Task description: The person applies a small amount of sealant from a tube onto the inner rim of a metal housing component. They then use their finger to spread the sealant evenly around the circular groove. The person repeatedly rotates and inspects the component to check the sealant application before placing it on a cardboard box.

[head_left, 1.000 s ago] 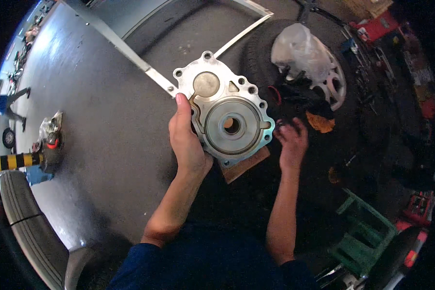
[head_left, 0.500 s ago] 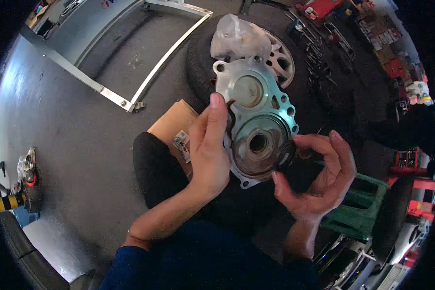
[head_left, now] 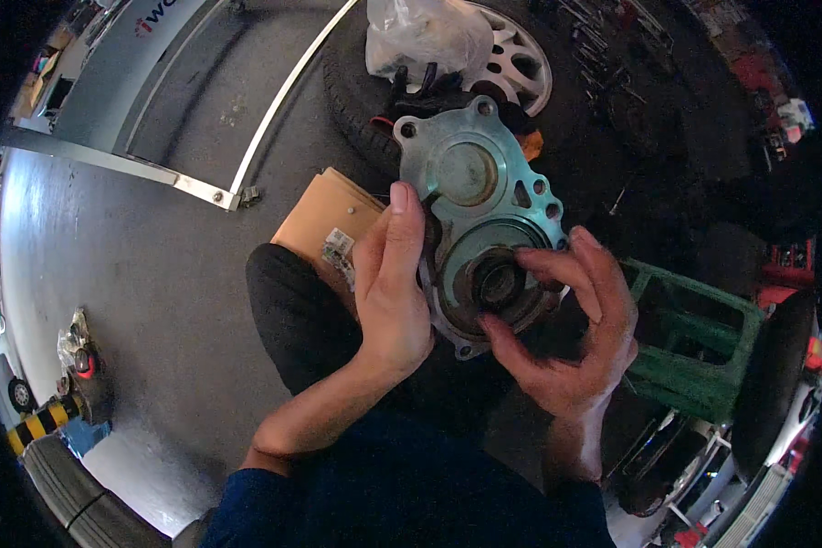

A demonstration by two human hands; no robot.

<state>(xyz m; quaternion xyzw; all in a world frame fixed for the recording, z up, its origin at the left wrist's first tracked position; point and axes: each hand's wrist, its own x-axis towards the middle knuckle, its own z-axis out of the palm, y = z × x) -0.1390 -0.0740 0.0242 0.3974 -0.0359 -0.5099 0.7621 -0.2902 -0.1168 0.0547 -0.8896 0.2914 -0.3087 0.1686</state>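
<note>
My left hand (head_left: 388, 283) grips the left edge of a silvery metal housing cover (head_left: 443, 169), its thumb on the front face. The cover has bolt holes around its rim and two round recesses. In my right hand (head_left: 571, 333), thumb and fingers pinch a black ring-shaped seal (head_left: 497, 281). That seal lies over the central bore of the lower recess; whether it is seated there I cannot tell. The fingers behind the cover are hidden.
Beyond the cover lies a tyre on a silver wheel (head_left: 525, 64), with a clear plastic bag (head_left: 429, 36) and dark gloves on it. A brown cardboard piece (head_left: 324, 215) is by my left knee. At right stands a green crate (head_left: 703, 338); metal tools (head_left: 603, 55) lie on the far floor.
My right hand has moved left with the seal, from the cover's right edge to over the central bore. My left hand keeps its grip. The head view has shifted slightly.
</note>
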